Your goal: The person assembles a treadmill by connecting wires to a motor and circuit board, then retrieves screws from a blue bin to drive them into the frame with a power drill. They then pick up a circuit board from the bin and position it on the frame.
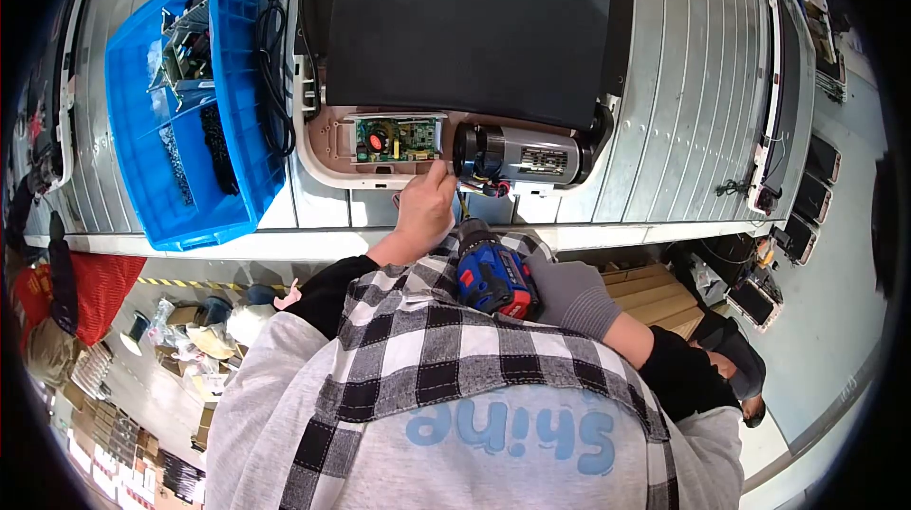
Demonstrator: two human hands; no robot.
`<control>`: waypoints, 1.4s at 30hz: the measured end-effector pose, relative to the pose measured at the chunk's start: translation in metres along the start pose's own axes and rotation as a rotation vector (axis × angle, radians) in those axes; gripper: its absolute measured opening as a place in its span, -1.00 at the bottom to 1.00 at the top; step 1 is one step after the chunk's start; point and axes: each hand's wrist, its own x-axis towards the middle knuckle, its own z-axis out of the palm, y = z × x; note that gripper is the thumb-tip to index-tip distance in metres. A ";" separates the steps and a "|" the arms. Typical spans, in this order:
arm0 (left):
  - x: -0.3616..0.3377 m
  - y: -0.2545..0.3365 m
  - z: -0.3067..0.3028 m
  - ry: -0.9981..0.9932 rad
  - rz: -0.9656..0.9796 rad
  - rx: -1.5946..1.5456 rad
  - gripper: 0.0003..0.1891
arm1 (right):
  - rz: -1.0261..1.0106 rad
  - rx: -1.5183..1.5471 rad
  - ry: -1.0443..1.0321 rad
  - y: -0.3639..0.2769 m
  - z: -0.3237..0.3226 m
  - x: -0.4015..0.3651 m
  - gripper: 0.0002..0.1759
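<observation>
My right hand [574, 294], in a grey glove, grips a blue and red cordless drill [493, 275] close to my body. The drill's bit points up toward the front edge of a treadmill-like unit [332, 173]. My left hand [423, 210] is bare, with its fingers pinched together at that edge, by the lower right corner of a green circuit board [397, 139]. Whatever the fingers hold is hidden. A grey cylindrical motor [543, 159] lies right of the board, with coloured wires [489, 189] below it. Black belt [465, 26] covers the unit beyond.
A blue divided bin [228, 130] at the left holds circuit boards [190, 55] and small dark and silver hardware. A black power cord [273, 64] lies along it. Another unit [773, 92] stands at the right. One person [47, 311] is at the far left, another [735, 353] lower right.
</observation>
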 end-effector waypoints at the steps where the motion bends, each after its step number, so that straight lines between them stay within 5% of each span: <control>1: 0.000 0.000 0.001 0.007 0.001 0.009 -0.83 | -0.005 -0.011 0.002 0.000 0.001 0.001 -0.28; 10: -0.005 -0.004 0.006 0.064 0.041 0.025 -0.84 | 0.047 -0.052 0.008 -0.012 -0.002 -0.005 -0.22; 14: -0.006 -0.006 0.009 0.051 0.057 0.054 -0.84 | -0.075 0.085 0.294 -0.004 0.019 -0.011 -0.36; 18: -0.015 -0.010 0.004 0.085 0.042 -0.062 -0.81 | -0.020 0.029 0.304 0.000 0.035 -0.029 -0.39; 20: -0.036 -0.005 -0.018 0.091 -0.134 -0.132 -0.82 | -0.093 0.168 0.404 0.009 0.047 -0.054 -0.50; 21: -0.049 -0.008 -0.032 0.113 -0.109 -0.130 -0.83 | -0.229 0.207 0.499 0.032 0.070 -0.054 -0.39; 24: -0.081 -0.057 -0.063 0.023 -0.064 0.141 -0.85 | -0.189 0.140 0.533 0.051 0.095 -0.073 -0.56; 28: -0.085 -0.099 -0.086 0.152 0.011 0.442 -0.87 | -0.283 0.331 0.708 0.079 0.152 -0.063 -0.62; 31: -0.094 -0.107 -0.066 0.074 -0.267 0.562 -0.48 | -0.382 0.222 0.793 0.089 0.170 -0.061 -0.72; 36: -0.134 -0.070 -0.057 0.413 -0.340 0.333 -0.43 | -0.592 -0.187 1.070 0.097 0.187 -0.037 -0.78; 40: -0.179 -0.049 -0.057 0.487 -0.301 0.215 -0.55 | -0.560 -0.070 1.046 0.090 0.202 -0.052 -0.81; 42: -0.186 -0.055 -0.059 0.540 -0.306 0.231 -0.58 | -0.760 0.040 1.214 0.081 0.201 -0.053 -0.84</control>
